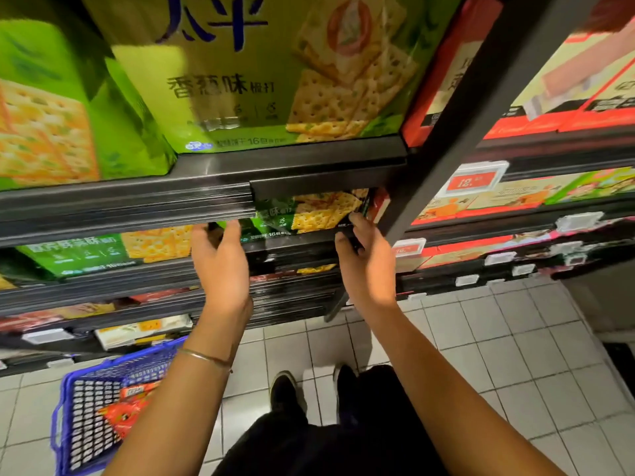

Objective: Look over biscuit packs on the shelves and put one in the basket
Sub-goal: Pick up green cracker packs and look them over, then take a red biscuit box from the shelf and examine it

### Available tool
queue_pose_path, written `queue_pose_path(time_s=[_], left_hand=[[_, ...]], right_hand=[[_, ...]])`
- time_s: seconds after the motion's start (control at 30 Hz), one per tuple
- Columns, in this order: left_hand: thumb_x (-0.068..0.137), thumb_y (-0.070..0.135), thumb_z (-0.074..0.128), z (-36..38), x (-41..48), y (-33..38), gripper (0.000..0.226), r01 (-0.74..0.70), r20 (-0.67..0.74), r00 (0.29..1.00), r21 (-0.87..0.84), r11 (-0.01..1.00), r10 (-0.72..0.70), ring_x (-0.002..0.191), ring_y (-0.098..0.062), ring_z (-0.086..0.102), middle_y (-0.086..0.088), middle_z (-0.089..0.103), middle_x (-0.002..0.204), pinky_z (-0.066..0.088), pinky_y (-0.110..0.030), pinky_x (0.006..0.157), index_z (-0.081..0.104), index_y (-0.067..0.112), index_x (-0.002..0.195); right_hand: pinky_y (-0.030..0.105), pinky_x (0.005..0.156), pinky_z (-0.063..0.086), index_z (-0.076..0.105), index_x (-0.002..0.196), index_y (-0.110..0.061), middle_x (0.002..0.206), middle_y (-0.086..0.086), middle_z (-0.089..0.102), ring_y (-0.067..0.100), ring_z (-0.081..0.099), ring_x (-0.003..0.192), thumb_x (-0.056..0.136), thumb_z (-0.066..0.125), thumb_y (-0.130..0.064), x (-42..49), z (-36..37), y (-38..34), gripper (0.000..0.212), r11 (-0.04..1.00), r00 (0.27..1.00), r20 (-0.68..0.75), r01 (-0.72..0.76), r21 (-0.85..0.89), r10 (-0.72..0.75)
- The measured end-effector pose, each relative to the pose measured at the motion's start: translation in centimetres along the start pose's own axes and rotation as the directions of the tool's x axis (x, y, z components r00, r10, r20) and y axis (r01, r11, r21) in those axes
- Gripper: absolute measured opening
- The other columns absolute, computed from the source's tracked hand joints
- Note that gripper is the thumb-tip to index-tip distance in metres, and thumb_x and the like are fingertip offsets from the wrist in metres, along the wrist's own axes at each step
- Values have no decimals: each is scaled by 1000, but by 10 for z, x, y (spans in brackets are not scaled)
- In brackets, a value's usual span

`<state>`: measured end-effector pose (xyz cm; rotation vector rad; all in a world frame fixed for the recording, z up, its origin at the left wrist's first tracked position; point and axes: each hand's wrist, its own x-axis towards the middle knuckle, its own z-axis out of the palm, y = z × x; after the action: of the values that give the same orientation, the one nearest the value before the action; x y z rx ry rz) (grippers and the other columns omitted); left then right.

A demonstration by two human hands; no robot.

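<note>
A green cracker pack (309,211) sits on the second shelf, under the black shelf edge. My left hand (221,266) grips its left end and my right hand (366,262) grips its right end, fingers curled round the sides. The pack's top is hidden by the shelf above. A blue plastic basket (67,383) stands on the floor at the lower left, with a red-orange snack pack (125,413) lying inside it.
Large green cracker packs (261,73) fill the top shelf close to the camera. Red and cream biscuit boxes (584,97) line the right-hand shelves behind a black upright post (457,132). White floor tiles (515,355) lie below, around my shoes.
</note>
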<state>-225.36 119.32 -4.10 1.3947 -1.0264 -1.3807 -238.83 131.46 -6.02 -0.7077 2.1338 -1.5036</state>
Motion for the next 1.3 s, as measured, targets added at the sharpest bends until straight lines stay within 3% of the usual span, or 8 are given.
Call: queue_pose_path(time_s=[0.13, 0.37, 0.47, 0.67, 0.73, 0.93, 1.13, 1.3], left_hand=[[106, 16, 58, 17, -22, -16, 21, 141, -36, 989, -52, 989, -143, 86, -11, 50, 0, 50, 101, 42, -23, 84, 44, 17, 121], [102, 4, 58, 74, -110, -45, 17, 239, 242, 932, 147, 960, -269, 94, -14, 68, -3, 74, 105, 50, -34, 89, 68, 17, 108], [104, 3, 49, 110, -140, -48, 22, 438, 377, 807, 137, 889, -455, 73, -12, 62, -4, 71, 91, 54, -26, 57, 66, 10, 116], [94, 11, 45, 170, -161, -54, 19, 734, 532, 548, 65, 677, -645, 59, -15, 30, 8, 36, 62, 35, -29, 64, 43, 28, 85], [92, 16, 52, 182, -166, -52, 11, 757, 507, 568, -13, 653, -648, 69, -16, 57, 3, 52, 76, 45, -33, 73, 56, 23, 83], [102, 33, 52, 201, -174, -52, 18, 748, 439, 648, -209, 630, -623, 109, -29, 66, -9, 68, 116, 44, -46, 114, 57, 19, 91], [104, 36, 53, 204, -183, -44, 29, 697, 382, 709, -246, 674, -593, 106, -30, 70, -12, 70, 126, 53, -46, 85, 59, 15, 124], [105, 40, 52, 209, -183, -43, 44, 678, 374, 726, -250, 691, -577, 115, -31, 68, -12, 68, 125, 53, -47, 87, 54, 14, 141]], right_hand=[[42, 88, 54, 70, 105, 1, 98, 18, 71, 32, 68, 95, 103, 58, 1, -6, -38, 23, 12, 996, 994, -64, 88, 7, -87], [31, 91, 52, 67, 108, -17, 107, 1, 69, 9, 65, 101, 103, 56, -11, 29, -133, 38, 14, 994, 967, -241, 63, -94, -84], [42, 103, 51, 69, 113, -6, 117, 13, 70, 26, 64, 113, 90, 63, 2, 57, -169, 34, 25, 917, 899, -276, 251, -309, -339], [54, 107, 38, 64, 101, -6, 100, 14, 65, 39, 57, 106, 88, 69, -18, 97, -195, 32, 18, 612, 883, 97, 394, -685, -460], [59, 118, 28, 62, 110, -11, 111, 11, 64, 38, 53, 117, 90, 68, -27, 99, -199, 33, 26, 562, 894, 219, 419, -713, -390], [60, 123, 22, 58, 126, -14, 122, 16, 56, 40, 47, 124, 85, 78, -27, 101, -212, 35, 48, 486, 870, 226, 441, -755, -438], [59, 123, 22, 57, 131, -21, 122, 11, 59, 37, 47, 125, 84, 77, -22, 104, -216, 39, 51, 496, 861, 202, 444, -747, -466], [58, 123, 18, 57, 133, -19, 122, 9, 64, 36, 50, 126, 85, 76, -23, 109, -224, 39, 52, 538, 864, 204, 455, -709, -461]])
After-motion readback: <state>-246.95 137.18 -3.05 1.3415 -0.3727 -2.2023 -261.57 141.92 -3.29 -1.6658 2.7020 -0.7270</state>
